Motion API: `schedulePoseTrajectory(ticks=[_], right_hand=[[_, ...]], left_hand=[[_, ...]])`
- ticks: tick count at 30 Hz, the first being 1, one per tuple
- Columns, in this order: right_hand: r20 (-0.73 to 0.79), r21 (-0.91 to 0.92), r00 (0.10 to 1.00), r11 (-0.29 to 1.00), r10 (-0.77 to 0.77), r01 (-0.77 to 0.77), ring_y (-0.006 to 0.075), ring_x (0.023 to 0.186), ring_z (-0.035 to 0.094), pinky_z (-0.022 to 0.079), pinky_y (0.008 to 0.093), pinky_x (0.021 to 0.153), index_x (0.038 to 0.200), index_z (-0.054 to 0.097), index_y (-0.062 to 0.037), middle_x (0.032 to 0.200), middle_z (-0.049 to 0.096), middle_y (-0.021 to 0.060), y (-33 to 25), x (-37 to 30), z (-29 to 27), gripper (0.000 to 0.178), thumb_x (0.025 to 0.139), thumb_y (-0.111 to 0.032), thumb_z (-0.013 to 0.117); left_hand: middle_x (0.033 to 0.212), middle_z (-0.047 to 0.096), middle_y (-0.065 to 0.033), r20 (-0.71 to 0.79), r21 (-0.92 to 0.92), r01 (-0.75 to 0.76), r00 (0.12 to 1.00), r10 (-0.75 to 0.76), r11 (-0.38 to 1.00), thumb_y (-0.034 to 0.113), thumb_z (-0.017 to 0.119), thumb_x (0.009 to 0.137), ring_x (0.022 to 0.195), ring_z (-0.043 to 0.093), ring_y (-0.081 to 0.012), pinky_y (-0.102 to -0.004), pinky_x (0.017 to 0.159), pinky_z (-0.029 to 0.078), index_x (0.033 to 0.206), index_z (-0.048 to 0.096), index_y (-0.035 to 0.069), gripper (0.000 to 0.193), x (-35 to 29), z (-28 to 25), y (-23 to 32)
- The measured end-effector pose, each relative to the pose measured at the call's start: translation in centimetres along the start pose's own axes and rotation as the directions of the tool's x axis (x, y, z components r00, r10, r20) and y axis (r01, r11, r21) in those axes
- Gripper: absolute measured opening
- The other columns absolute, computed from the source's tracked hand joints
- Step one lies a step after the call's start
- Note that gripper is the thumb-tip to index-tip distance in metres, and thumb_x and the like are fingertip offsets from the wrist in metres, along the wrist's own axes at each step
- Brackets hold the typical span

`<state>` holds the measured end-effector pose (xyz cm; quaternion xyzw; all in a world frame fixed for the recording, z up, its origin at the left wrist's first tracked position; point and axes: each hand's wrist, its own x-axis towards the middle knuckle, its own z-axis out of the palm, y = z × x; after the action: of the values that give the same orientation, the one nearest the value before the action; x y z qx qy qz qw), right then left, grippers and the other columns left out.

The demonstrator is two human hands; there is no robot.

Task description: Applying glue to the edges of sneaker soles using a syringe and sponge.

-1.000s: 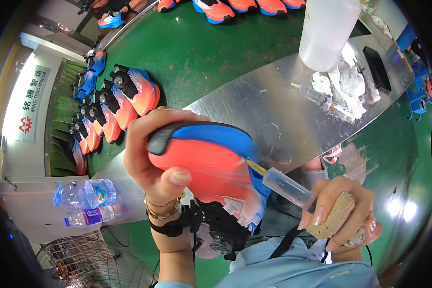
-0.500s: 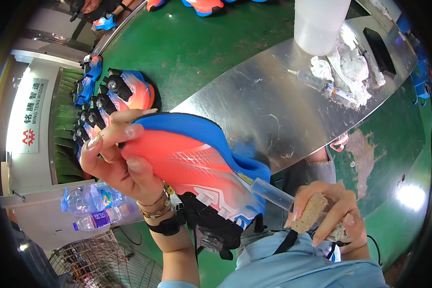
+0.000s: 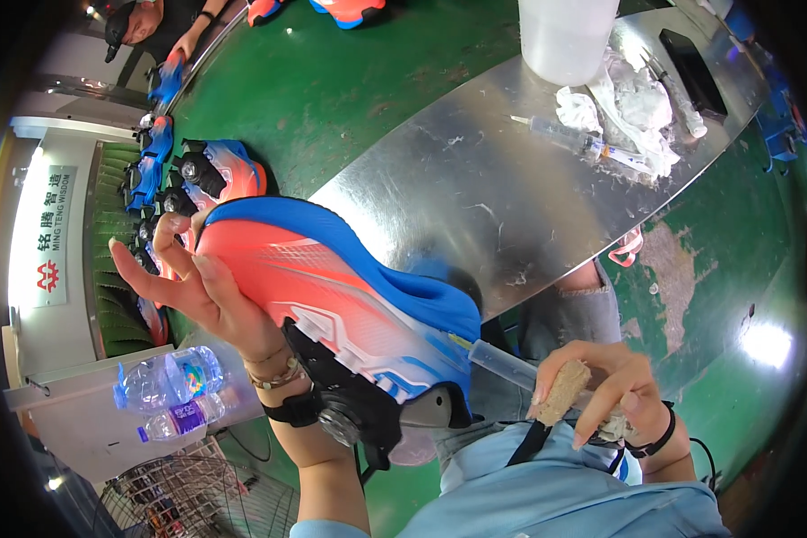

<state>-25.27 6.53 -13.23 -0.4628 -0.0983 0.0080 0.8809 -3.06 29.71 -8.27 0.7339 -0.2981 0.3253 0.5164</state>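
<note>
My left hand point(image 3: 224, 291) pinches the toe end of a coral-and-blue sports shoe point(image 3: 323, 282), with some fingers stretched away from it. The shoe lies on its side in the air, blue sole facing up and away, black dial closure point(image 3: 339, 426) hanging toward my left wrist. In my right hand point(image 3: 623, 386) is a clear syringe point(image 3: 502, 361). Its yellow needle base points at the sole seam near the heel; whether the tip touches cannot be seen. Between the same fingers I hold a tan rough block point(image 3: 567, 387) with a black strip point(image 3: 531, 444) below, and a whitish crumpled bit.
On the metal sheet point(image 3: 403, 170) lie another syringe point(image 3: 556, 134), crumpled white tissue point(image 3: 632, 117) and a black flat box point(image 3: 693, 73), beside a white tub point(image 3: 565, 40). Several shoes point(image 3: 220, 170) line the left. Plastic bottles point(image 3: 170, 377) stand lower left. A co-worker point(image 3: 166, 27) reaches toward a shoe.
The shoe has shifted left and tilted slightly in my left hand, whose outer fingers have spread. The syringe has moved a little left with it. The co-worker shows more at upper left.
</note>
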Motion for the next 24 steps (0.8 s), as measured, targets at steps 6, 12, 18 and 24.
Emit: schedulePoseTrajectory(ticks=[6,12,18,24], right_hand=[[0.046,-0.141,0.997,0.987,-0.068,0.074,0.0314,0.088,0.060,0.045,0.0361,0.079,0.070,0.065,-0.0041,0.106,0.053,0.0257,0.8,-0.1,-0.1,0.032,0.083,-0.020,0.040],[0.000,-0.197,0.997,0.977,-0.077,0.076,0.0304,0.085,0.061,0.047,0.0324,0.076,0.068,0.064,-0.0040,0.106,0.053,0.0265,0.8,0.6,0.1,0.030,0.081,-0.019,0.041],[-0.030,-0.271,0.992,0.957,-0.119,0.107,0.0253,0.076,0.060,0.045,0.0284,0.066,0.065,0.062,-0.0023,0.106,0.053,0.0272,2.2,1.6,0.6,0.023,0.077,-0.013,0.045],[-0.031,-0.299,0.989,0.945,-0.147,0.131,0.0272,0.081,0.057,0.044,0.0330,0.072,0.065,0.063,-0.0006,0.107,0.051,0.0281,2.9,2.2,1.7,0.032,0.081,-0.018,0.042]], left_hand=[[0.114,0.048,-0.0100,-0.089,-0.068,0.222,0.970,-0.227,0.973,0.009,0.043,0.092,0.103,0.045,-0.0146,-0.0308,0.095,0.031,0.140,0.013,0.009,0.057,-1.4,-0.9,-3.0],[0.106,0.049,-0.0068,-0.135,-0.054,0.373,0.917,-0.376,0.926,0.009,0.052,0.089,0.096,0.048,-0.0121,-0.0271,0.086,0.040,0.138,0.021,0.009,0.057,-3.1,-3.2,-6.0],[0.101,0.047,-0.0052,-0.198,-0.157,0.678,0.691,-0.695,0.718,0.011,0.056,0.088,0.090,0.049,-0.0096,-0.0245,0.077,0.044,0.131,0.029,0.009,0.051,-6.3,-4.1,-4.7],[0.099,0.048,-0.0039,-0.254,-0.110,0.798,0.554,-0.793,0.593,0.014,0.050,0.091,0.085,0.051,-0.0083,-0.0205,0.066,0.045,0.132,0.028,0.010,0.046,-10.9,-9.5,0.0]])
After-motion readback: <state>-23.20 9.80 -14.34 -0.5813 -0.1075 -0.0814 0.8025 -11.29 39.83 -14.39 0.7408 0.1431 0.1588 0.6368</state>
